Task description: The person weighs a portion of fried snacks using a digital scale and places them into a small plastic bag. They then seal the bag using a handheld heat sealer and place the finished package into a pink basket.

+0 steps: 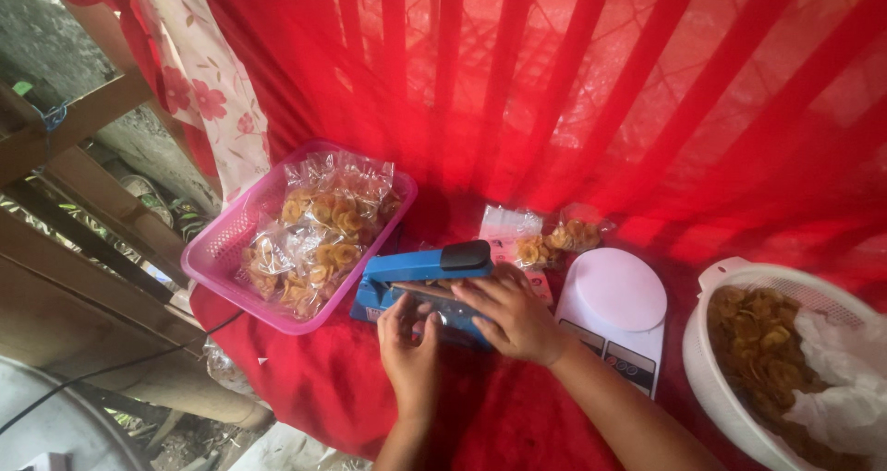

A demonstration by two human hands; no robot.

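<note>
A blue heat sealer (420,272) with a black handle tip lies on the red cloth in the middle. My left hand (409,351) rests against its near edge, fingers bent. My right hand (513,316) lies on top of the sealer's right part, fingers spread over it. Whether a bag sits under my fingers is hidden. A clear bag of yellow chips (554,240) lies just behind the sealer, to the right.
A pink basket (214,249) with several sealed chip bags stands at the left. A white kitchen scale (614,305) sits right of the sealer. A white colander (730,277) of loose chips with a plastic sheet is at far right. Wooden rails and a cable run along the left edge.
</note>
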